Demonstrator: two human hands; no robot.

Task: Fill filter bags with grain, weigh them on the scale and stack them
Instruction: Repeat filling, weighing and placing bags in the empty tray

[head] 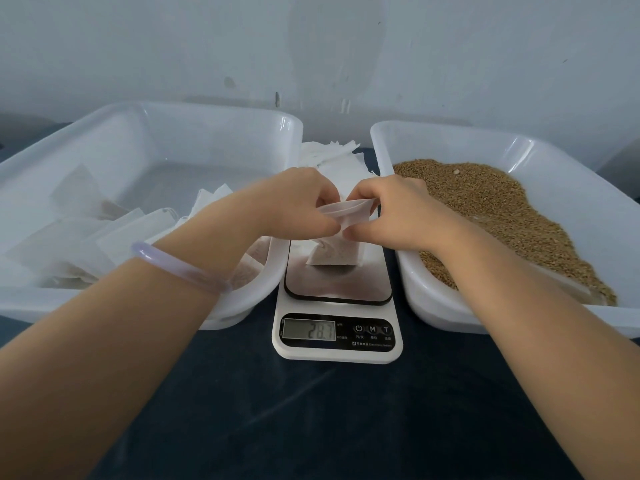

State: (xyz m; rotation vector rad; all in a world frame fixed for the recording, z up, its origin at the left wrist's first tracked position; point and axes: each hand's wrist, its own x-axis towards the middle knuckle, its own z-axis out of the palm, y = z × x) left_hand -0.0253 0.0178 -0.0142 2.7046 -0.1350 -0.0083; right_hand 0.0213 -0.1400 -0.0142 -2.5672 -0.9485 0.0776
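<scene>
A white tub (221, 114) left of the scale (337, 355) held filled bags (104, 233); right of the scale, a grain tub (450, 133) held loose grain (491, 202). The display read 28.7 (faint digits). Above the scale's platter, the left hand (294, 199) and right hand (401, 209) each pinched the open mouth of the filter bag (337, 254), whose filled bottom rested on the platter. It looked light, soft and floppy, its thin paper tearable; the top edge, above the grain, seemed the best hold.

Dark table (311, 427) bearing left tub (221, 119), scale (337, 355), right tub (433, 140), spare filter bags (332, 157).
</scene>
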